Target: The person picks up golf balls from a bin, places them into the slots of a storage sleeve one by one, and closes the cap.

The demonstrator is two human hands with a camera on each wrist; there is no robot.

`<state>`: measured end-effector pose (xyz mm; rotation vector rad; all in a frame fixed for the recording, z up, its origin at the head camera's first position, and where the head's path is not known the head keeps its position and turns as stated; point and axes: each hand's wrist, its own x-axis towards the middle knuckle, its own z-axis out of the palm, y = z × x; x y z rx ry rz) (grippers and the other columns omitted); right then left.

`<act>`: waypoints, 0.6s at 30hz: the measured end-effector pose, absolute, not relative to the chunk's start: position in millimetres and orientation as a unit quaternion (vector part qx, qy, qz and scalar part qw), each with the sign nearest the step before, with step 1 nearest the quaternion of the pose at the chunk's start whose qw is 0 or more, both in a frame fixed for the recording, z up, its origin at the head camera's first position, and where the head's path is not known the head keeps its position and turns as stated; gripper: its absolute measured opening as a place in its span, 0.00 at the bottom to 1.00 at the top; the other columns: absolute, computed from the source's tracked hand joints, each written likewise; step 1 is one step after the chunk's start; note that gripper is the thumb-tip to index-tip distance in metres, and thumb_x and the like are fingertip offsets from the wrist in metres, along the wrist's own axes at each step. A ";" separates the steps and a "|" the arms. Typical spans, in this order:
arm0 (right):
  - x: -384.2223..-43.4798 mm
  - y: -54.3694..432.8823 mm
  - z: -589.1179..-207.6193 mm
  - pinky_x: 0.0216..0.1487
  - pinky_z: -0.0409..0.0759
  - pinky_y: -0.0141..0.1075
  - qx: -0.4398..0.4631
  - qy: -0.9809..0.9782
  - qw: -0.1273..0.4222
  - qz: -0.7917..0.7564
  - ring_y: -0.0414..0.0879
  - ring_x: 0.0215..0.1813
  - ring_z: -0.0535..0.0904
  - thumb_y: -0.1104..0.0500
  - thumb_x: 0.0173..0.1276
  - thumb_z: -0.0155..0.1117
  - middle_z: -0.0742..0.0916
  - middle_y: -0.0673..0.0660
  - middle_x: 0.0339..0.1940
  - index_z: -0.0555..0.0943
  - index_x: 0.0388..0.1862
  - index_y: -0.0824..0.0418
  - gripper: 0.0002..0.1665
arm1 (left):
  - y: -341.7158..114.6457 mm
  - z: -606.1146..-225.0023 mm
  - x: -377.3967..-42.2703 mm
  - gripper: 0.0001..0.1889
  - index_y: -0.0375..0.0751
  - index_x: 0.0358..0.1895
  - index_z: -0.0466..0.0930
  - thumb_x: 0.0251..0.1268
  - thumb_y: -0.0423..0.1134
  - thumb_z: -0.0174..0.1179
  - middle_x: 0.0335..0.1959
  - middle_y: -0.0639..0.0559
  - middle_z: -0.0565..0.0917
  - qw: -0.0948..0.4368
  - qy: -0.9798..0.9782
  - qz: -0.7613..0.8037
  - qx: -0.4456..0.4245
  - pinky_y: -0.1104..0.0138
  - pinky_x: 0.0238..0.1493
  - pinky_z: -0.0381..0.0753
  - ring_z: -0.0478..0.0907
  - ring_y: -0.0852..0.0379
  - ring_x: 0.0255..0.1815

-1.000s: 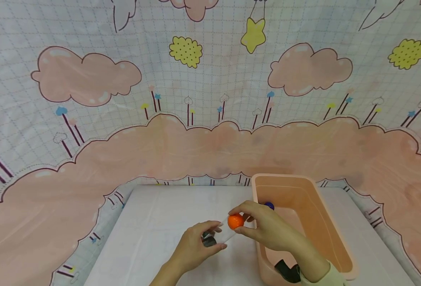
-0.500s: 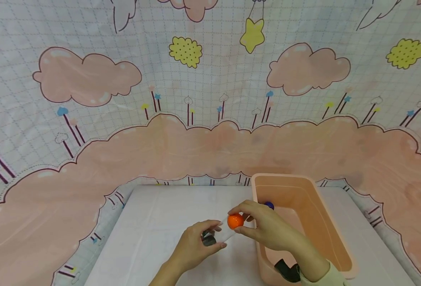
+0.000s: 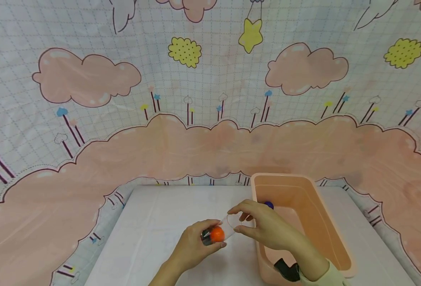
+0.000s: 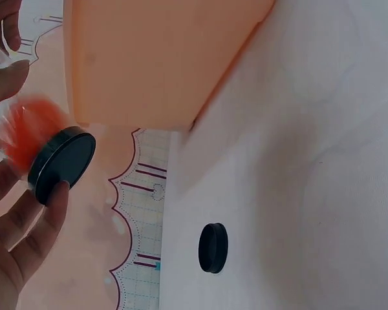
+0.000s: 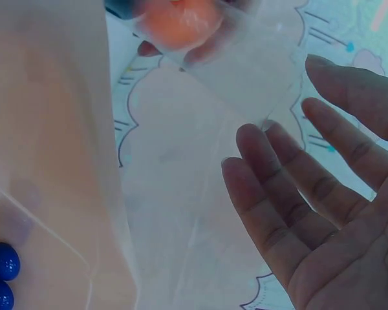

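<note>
Gripping the clear tube (image 3: 229, 227) at its black cap (image 4: 66, 158), your left hand (image 3: 192, 244) curls round it, 1 orange ball (image 3: 217, 234) inside beside that cap! Your right hand (image 3: 264, 224) spreads loosely at the tube's other end, holding nothing.

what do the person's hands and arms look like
The left hand and right hand are bare, with no gloves or rings visible on the fingers. The right forearm meets a pale yellow-green fabric sleeve; the left forearm shows none in view. A curved black strip shows beside that sleeve, its attachment unclear.
</note>
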<state>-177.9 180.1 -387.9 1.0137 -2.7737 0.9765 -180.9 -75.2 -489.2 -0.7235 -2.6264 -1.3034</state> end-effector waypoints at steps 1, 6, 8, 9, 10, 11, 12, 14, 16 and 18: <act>-177.8 179.9 -388.0 0.56 0.85 0.36 0.326 -0.891 0.012 0.315 0.36 0.49 0.82 0.53 0.69 0.74 0.85 0.41 0.53 0.82 0.62 0.47 0.23 | -75.2 -489.4 -181.0 0.27 0.59 0.60 0.83 0.57 0.58 0.76 0.46 0.66 0.88 0.059 -0.867 -0.433 -0.238 0.69 0.49 0.85 0.81 0.66 0.46; -177.1 178.5 -388.3 0.56 0.85 0.36 0.323 -0.891 0.000 0.320 0.39 0.50 0.83 0.53 0.70 0.73 0.84 0.40 0.52 0.81 0.62 0.46 0.23 | -75.7 -491.5 -181.2 0.27 0.60 0.59 0.83 0.57 0.58 0.76 0.46 0.66 0.89 0.057 -0.862 -0.443 -0.240 0.72 0.42 0.83 0.80 0.67 0.44; -177.0 178.0 -387.9 0.55 0.85 0.36 0.322 -0.892 -0.003 0.319 0.39 0.50 0.83 0.52 0.70 0.73 0.84 0.40 0.53 0.81 0.62 0.46 0.23 | -76.1 -492.1 -181.6 0.27 0.60 0.59 0.82 0.57 0.58 0.76 0.46 0.66 0.89 0.058 -0.861 -0.444 -0.239 0.72 0.42 0.82 0.80 0.67 0.44; -177.0 177.8 -387.7 0.55 0.85 0.36 0.321 -0.892 -0.003 0.319 0.39 0.50 0.83 0.52 0.70 0.73 0.84 0.40 0.53 0.81 0.62 0.46 0.23 | -76.2 -492.4 -181.9 0.27 0.60 0.59 0.82 0.57 0.58 0.76 0.46 0.66 0.89 0.057 -0.861 -0.445 -0.239 0.72 0.42 0.83 0.80 0.67 0.44; -177.0 177.8 -387.5 0.55 0.85 0.36 0.321 -0.892 -0.004 0.319 0.39 0.50 0.83 0.52 0.70 0.74 0.84 0.40 0.53 0.81 0.62 0.46 0.23 | -76.4 -492.6 -182.1 0.27 0.60 0.60 0.82 0.57 0.58 0.76 0.46 0.66 0.89 0.056 -0.861 -0.445 -0.238 0.72 0.42 0.83 0.80 0.67 0.44; -177.1 177.7 -387.3 0.55 0.85 0.36 0.320 -0.892 -0.004 0.319 0.39 0.50 0.83 0.52 0.70 0.74 0.84 0.40 0.53 0.81 0.62 0.46 0.23 | -76.7 -492.6 -182.4 0.27 0.60 0.60 0.82 0.57 0.58 0.76 0.46 0.66 0.89 0.054 -0.861 -0.446 -0.237 0.72 0.42 0.83 0.80 0.67 0.44; -177.1 177.7 -387.2 0.55 0.85 0.36 0.319 -0.893 -0.004 0.318 0.39 0.50 0.83 0.52 0.70 0.74 0.84 0.40 0.53 0.81 0.62 0.46 0.23 | -77.0 -492.7 -182.7 0.27 0.59 0.60 0.82 0.57 0.58 0.76 0.46 0.66 0.89 0.054 -0.861 -0.446 -0.238 0.72 0.42 0.83 0.80 0.67 0.44; -177.3 177.5 -387.3 0.55 0.85 0.36 0.318 -0.894 -0.003 0.314 0.38 0.50 0.83 0.52 0.69 0.74 0.84 0.40 0.53 0.81 0.62 0.46 0.23 | -77.7 -493.1 -183.0 0.28 0.56 0.60 0.83 0.57 0.58 0.76 0.47 0.65 0.89 0.052 -0.861 -0.446 -0.237 0.72 0.42 0.83 0.80 0.67 0.44; -177.4 177.3 -387.4 0.55 0.85 0.37 0.319 -0.895 -0.001 0.311 0.38 0.50 0.83 0.52 0.69 0.74 0.84 0.40 0.53 0.81 0.62 0.46 0.23 | -78.7 -493.2 -183.3 0.28 0.54 0.60 0.83 0.58 0.57 0.76 0.47 0.64 0.89 0.053 -0.860 -0.448 -0.238 0.72 0.41 0.83 0.80 0.67 0.44; -177.2 177.9 -387.7 0.55 0.85 0.36 0.319 -0.896 0.000 0.309 0.36 0.50 0.83 0.52 0.69 0.74 0.84 0.40 0.53 0.81 0.62 0.47 0.23 | -78.6 -493.5 -183.3 0.28 0.53 0.60 0.83 0.57 0.57 0.76 0.47 0.63 0.89 0.050 -0.860 -0.450 -0.235 0.72 0.41 0.84 0.80 0.66 0.44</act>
